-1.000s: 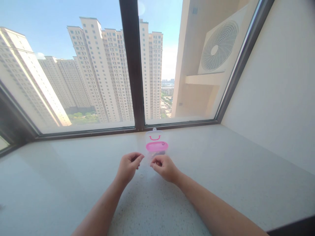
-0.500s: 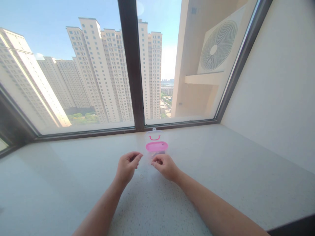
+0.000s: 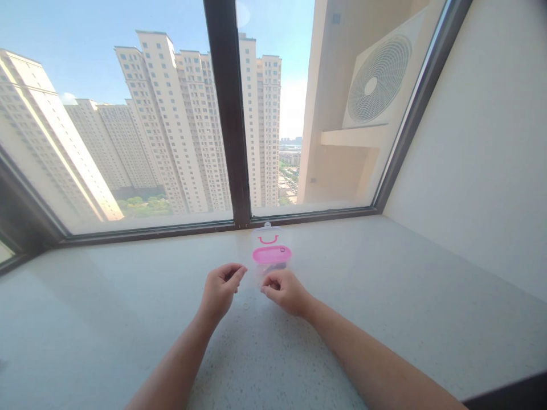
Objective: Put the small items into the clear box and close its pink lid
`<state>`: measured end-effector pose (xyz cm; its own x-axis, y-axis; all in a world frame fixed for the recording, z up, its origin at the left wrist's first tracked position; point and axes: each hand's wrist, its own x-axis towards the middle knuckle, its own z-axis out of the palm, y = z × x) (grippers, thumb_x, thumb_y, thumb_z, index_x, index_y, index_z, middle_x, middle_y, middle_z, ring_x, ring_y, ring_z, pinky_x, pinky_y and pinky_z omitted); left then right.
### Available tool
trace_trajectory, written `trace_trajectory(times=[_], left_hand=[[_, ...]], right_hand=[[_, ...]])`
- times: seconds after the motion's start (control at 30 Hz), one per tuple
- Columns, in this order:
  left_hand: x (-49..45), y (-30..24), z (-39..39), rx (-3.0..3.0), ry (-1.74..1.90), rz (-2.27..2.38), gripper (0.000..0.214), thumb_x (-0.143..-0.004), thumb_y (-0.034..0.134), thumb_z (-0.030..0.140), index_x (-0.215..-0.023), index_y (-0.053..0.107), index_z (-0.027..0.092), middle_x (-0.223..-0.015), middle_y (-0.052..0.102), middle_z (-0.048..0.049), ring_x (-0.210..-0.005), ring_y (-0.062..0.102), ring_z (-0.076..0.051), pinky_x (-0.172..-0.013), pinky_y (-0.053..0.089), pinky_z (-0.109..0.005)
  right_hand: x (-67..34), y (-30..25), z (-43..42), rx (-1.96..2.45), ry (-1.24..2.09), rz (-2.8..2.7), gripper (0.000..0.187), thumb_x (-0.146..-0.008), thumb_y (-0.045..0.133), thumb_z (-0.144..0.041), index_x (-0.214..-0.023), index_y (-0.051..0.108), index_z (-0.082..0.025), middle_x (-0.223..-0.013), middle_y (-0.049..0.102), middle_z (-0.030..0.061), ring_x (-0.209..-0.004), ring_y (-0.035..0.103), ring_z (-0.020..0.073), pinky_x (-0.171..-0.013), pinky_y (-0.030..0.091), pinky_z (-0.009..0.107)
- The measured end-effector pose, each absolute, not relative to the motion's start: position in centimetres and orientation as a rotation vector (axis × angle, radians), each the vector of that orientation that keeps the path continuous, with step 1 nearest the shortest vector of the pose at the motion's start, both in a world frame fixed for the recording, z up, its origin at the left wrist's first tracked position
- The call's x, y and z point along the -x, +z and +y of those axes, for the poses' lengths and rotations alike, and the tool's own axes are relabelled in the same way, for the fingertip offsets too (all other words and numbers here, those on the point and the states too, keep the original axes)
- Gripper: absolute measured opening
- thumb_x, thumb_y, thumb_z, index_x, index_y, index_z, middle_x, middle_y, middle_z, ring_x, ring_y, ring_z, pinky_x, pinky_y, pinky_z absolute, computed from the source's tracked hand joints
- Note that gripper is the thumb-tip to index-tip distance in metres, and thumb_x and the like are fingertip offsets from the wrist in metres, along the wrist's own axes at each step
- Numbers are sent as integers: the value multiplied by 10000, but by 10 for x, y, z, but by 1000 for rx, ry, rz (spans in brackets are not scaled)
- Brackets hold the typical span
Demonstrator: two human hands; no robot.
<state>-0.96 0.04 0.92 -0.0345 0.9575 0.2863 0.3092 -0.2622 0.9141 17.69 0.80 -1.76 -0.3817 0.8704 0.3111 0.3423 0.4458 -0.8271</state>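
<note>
My left hand (image 3: 221, 288) is closed in a pinch above the sill, thumb against forefinger. Whatever it may hold is too small to make out. Facing it, my right hand (image 3: 282, 290) also pinches, and its fingertips show nothing I can name. Just behind the right hand stands a clear plastic box (image 3: 260, 267) with a pink rim (image 3: 267, 255); the hand covers part of its front. Its clear lid (image 3: 256, 233) is raised at the back and carries a pink handle (image 3: 268, 241). A small dark ring (image 3: 282, 249) shows at the pink rim's right end.
A tiny pale ring-like thing (image 3: 245, 306) lies on the speckled white sill (image 3: 265, 359) between my wrists. Beyond the box rises a window with a dark frame (image 3: 242, 213). A white wall (image 3: 474, 142) bounds the right side.
My right hand has dipped slightly down and left, showing a little more of the box's front. The left hand has barely moved.
</note>
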Motion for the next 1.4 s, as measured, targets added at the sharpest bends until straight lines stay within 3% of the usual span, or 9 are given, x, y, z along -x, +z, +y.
trace_trajectory(times=[0.3,0.67,1.4], left_hand=[[15,2,6,-1744,1210,1536,321,-721,609,442,-686,723,144,-468,526,25,-466,407,-121,-477,280,-231],[13,3,5,-1765,1128,1548,317,-708,601,442,-659,715,150,-403,367,61,-433,311,-108,-454,201,-227],[9,6,1,-1727,1173,1420,305,-752,598,394,-732,715,112,-481,381,51,-483,299,-90,-466,221,-217]], right_hand=[[-176,-13,2,1001,887,-1953,119,-691,579,-125,-576,602,-143,-457,378,-67,-449,320,70,-455,233,210],[-179,-11,1,971,816,-1897,135,-733,566,-175,-603,597,-149,-488,379,-59,-468,318,78,-464,246,214],[-181,-13,6,1066,730,-1841,151,-753,547,-193,-619,595,-143,-480,349,-66,-467,307,82,-468,224,216]])
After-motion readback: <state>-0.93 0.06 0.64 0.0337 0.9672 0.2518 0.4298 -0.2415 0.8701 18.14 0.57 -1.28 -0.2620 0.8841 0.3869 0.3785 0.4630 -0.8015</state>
